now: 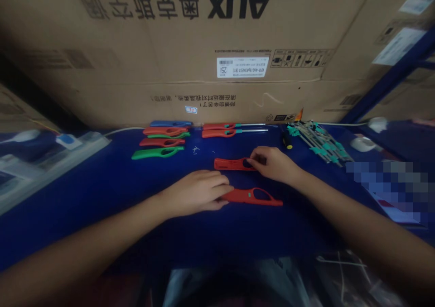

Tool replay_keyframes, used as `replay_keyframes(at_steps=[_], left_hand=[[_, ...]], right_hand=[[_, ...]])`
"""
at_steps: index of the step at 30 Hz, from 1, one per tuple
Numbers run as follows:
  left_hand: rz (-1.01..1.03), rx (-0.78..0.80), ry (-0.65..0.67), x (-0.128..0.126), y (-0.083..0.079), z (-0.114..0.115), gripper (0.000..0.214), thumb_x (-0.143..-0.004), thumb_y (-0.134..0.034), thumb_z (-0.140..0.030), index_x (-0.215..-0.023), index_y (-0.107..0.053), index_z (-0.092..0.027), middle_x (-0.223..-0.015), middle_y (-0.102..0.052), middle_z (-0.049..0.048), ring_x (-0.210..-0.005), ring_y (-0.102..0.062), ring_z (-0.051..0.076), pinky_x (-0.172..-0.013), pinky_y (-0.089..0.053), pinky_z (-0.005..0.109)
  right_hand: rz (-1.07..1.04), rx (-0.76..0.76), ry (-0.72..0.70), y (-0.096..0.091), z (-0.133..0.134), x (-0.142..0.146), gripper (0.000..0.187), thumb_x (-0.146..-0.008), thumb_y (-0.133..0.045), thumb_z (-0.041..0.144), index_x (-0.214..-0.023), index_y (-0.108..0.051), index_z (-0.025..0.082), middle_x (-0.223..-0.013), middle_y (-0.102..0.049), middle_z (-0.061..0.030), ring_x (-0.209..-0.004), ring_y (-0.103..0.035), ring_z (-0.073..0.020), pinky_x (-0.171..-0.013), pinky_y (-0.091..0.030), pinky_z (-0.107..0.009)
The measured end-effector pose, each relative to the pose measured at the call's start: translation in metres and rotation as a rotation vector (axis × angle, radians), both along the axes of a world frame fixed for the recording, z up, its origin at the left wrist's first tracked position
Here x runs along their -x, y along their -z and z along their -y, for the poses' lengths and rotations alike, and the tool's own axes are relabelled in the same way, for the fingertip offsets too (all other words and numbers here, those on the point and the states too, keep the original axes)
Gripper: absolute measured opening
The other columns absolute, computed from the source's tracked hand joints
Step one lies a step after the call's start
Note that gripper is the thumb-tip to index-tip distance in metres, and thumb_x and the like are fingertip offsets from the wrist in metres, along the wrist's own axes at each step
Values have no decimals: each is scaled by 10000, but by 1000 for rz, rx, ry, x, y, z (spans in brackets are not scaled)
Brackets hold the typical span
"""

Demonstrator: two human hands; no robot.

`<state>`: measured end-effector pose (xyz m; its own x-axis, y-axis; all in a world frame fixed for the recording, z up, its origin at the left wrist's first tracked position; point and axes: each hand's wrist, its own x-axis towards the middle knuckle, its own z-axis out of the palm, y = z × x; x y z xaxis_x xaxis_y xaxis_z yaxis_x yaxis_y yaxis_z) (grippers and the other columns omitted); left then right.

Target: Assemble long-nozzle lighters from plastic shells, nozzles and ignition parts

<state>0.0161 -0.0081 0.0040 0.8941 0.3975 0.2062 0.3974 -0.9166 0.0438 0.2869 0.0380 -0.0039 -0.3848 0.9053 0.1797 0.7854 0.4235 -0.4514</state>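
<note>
My left hand (200, 191) has its fingers closed around the narrow end of a red lighter casing (241, 195), whose trigger loop points right and which shows a small green piece. Just beyond it, a second red casing half (227, 164) lies with its hollow inside facing up. My right hand (273, 163) is closed at the loop end of that half, thumb and fingers pinched on it. Whether a small part is also between those fingertips is hidden.
At the back left lie several casings, including a green one (156, 152). Two red lighters with metal rods (217, 133) lie back centre. On the right are a black-yellow screwdriver (287, 140) and a pile of metal rods with green parts (319, 141). A cardboard wall (170, 62) stands behind.
</note>
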Motion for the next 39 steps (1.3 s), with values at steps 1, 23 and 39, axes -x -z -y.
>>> replay_keyframes(at_steps=[1,23,39], left_hand=[[-10,-10,3,0,-2,1,224,-997,-551,-310,-1156,-650,-187,-1069,-716,65,-948,-679,205,-826,-543,332],[633,586,-498,10,3,-28,261,-944,-581,-376,-997,-730,-167,-921,-770,39,-731,-678,144,-658,-528,241],[477,296,-464,7,20,-25,202,-941,-559,-263,-1060,-695,-172,-946,-626,39,-617,-559,100,-630,-504,262]], right_hand=[[7,4,-14,0,0,-1,120,-885,-600,282,-805,-640,201,-767,-648,-6,-646,-554,-130,-573,-376,-244],[32,195,-390,-19,6,-8,230,-862,-680,327,-707,-617,169,-647,-609,11,-557,-509,-93,-544,-361,-225],[179,-217,-266,-18,9,-10,459,-932,-611,482,-588,-569,180,-543,-511,25,-506,-447,-95,-538,-283,-264]])
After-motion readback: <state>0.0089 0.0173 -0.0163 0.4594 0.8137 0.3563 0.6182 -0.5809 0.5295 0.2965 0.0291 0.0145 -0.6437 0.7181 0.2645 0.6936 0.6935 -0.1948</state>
